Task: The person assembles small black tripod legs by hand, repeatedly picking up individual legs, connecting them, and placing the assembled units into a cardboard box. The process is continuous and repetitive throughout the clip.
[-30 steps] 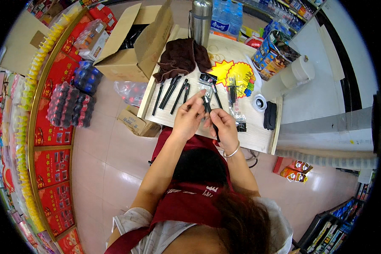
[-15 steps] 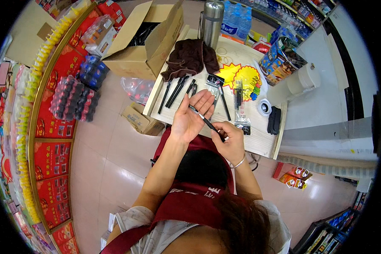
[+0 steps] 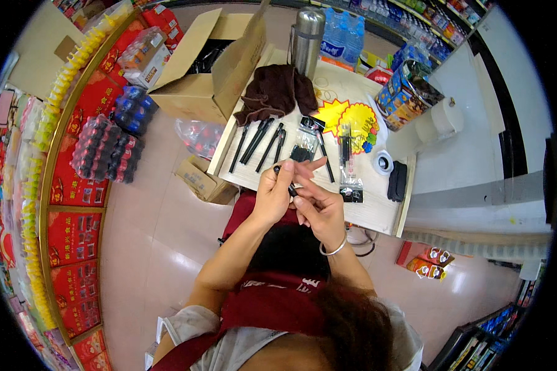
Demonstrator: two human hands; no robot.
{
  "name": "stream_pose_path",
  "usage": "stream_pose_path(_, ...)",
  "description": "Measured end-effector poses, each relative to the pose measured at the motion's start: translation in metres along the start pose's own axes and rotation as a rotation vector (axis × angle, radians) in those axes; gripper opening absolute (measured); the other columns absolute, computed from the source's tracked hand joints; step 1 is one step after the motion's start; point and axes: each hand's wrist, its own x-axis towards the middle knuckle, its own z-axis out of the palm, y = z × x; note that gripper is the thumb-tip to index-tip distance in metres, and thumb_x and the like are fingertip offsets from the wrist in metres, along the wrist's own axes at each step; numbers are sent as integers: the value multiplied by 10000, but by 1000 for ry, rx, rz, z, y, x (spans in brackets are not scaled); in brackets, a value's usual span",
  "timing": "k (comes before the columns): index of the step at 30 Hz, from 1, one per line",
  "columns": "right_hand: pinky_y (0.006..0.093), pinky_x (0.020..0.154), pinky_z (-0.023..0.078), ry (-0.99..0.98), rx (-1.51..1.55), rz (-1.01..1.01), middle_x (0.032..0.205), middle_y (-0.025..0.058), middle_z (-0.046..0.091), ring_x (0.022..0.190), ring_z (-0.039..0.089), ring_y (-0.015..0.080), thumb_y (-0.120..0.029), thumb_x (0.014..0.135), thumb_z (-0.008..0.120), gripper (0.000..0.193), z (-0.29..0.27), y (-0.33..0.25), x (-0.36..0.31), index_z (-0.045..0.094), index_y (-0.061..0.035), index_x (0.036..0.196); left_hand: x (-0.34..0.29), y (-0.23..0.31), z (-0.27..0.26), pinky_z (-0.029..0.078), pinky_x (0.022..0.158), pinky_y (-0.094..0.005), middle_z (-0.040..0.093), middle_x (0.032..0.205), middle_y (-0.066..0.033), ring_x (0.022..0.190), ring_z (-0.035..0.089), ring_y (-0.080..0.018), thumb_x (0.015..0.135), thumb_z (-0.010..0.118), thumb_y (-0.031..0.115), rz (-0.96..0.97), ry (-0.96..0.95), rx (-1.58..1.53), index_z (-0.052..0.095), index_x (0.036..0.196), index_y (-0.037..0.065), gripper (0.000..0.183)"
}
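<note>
the person's left hand (image 3: pixel 275 193) is closed with thumb and fingers on a slim black pen (image 3: pixel 292 190), held above the front edge of a pale wood-grain tabletop (image 3: pixel 375 214). the right hand (image 3: pixel 322 209) meets the pen's lower end with its thumb, fingers loosely bent and partly blurred; whether it grips cannot be told. the pen's long axis slants from upper left, by the left thumb, to lower right; which end is the tip is hidden.

to the right, the tabletop's front corner offers bare room, bounded by a raised side rim. just beyond the fingers, a clear plastic packet with a black top (image 3: pixel 307 137) blocks the way, with a single black pen lying beside it. several loose black pens (image 3: pixel 254 143) crowd the left, near the left rim. farther right lie a clear packet of dark rods (image 3: pixel 348 154), a white ring-shaped roll (image 3: pixel 382 163) and a folded black pouch (image 3: pixel 397 181). behind, a crumpled brown cloth (image 3: pixel 269 93), yellow starburst cards (image 3: pixel 356 120) and an upright steel flask (image 3: pixel 308 43) close off the far side.
</note>
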Motion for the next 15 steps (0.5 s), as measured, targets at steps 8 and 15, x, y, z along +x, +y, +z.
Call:
stream_pose_path(8, 189, 541, 393, 238, -359, -104, 726, 67, 648, 629, 547, 65, -75, 795, 658, 167, -41, 56, 79, 553, 23, 879, 77, 99, -85, 386, 924, -321, 568, 1068, -132, 1039, 525, -196, 946, 415, 157, 576, 454, 706, 477, 1131, -12, 258)
stream_pose_path(15, 220, 507, 472, 197, -529, -144, 742, 67, 613, 566, 569, 97, -50, 787, 655, 178, -33, 79, 130, 604, 44, 928, 198, 112, -228, 471, 799, -408, 629, 939, -219, 902, 613, -333, 831, 519, 109, 194, 340, 1576, 574, 1001, -12, 215)
